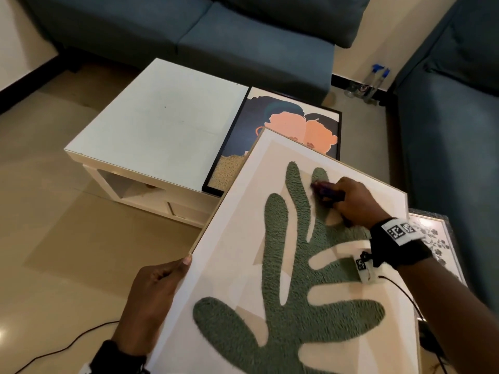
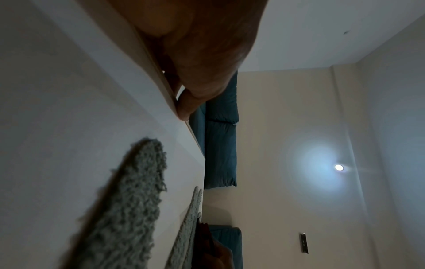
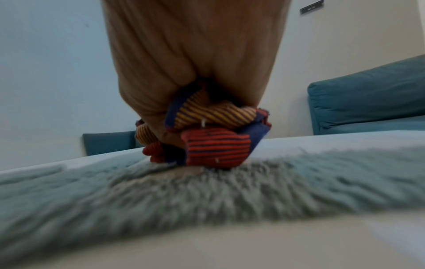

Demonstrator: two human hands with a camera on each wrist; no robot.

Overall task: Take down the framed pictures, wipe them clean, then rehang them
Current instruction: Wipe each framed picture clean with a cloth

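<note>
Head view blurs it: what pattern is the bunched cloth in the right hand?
Striped cloth: red-navy and yellow-navy stripes, navy edging; right wrist view.

The leaf picture (image 1: 305, 265) runs off the head view's bottom edge at 6 o'clock; its lower corners are cut off. It covers the near end of the portrait picture (image 1: 283, 122), leaving only the far part exposed at 12 o'clock. A third floral picture (image 1: 437, 244) at 3 o'clock lies mostly behind the right forearm and the leaf picture; its pattern is too small to read. The left hand (image 1: 154, 292) shows thumb only; its fingers lie behind the frame. The cloth (image 1: 324, 190) is largely buried in the right hand (image 1: 353, 203). Two bottles (image 1: 370, 85) at 1 o'clock are blurred; labels illegible. In the right wrist view the tufted pile (image 3: 207, 196) is smeared.
</note>
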